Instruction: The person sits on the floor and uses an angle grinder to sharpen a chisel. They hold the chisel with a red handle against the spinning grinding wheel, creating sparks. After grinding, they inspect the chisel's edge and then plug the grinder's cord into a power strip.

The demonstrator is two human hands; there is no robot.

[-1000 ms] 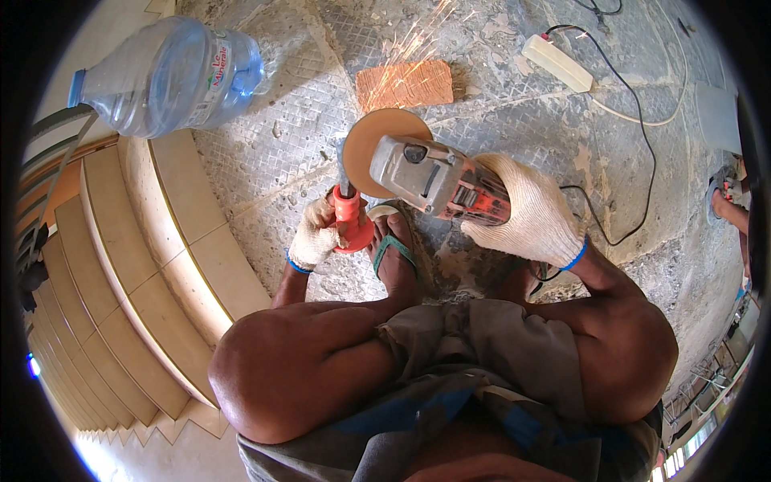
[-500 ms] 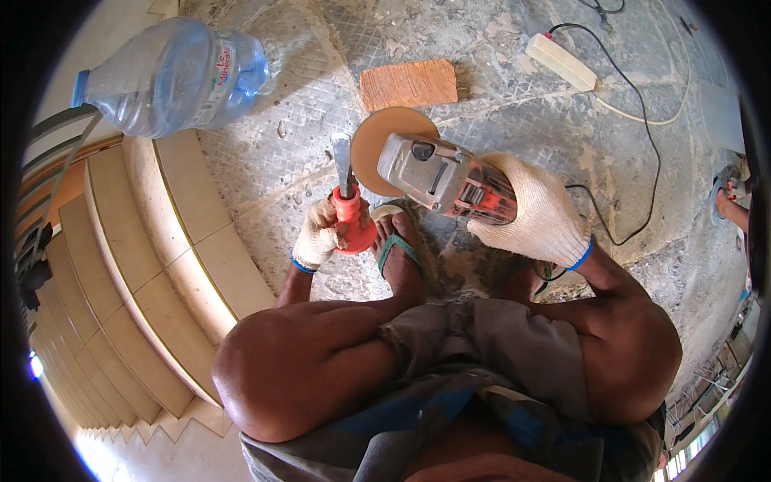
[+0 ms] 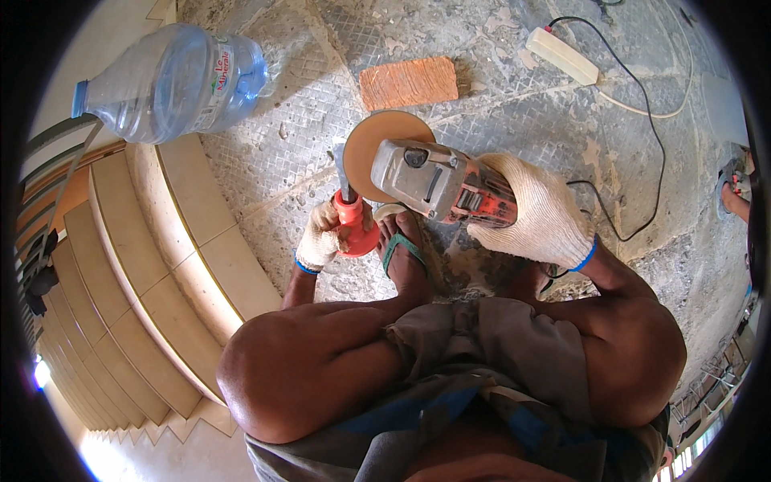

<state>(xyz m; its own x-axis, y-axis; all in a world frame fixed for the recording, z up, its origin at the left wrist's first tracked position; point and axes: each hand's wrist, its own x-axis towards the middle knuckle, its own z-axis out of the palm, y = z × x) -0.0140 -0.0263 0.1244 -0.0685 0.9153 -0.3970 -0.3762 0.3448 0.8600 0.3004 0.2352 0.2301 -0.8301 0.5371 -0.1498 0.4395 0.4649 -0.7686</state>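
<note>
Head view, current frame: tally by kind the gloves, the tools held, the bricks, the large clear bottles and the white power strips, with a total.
Gloves: 2
Grinder: 1
Red-handled chisel-like tool: 1
Brick: 1
Large clear bottle: 1
White power strip: 1
Total: 7

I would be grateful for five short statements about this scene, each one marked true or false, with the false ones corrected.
1. The right hand holds the grinder. True.
2. The left hand holds nothing. False: the left hand holds the chisel by its red handle.
3. The brick lies on the floor. True.
4. The bottle is right of the brick. False: the bottle is left of it.
5. Both hands wear gloves. True.
</note>
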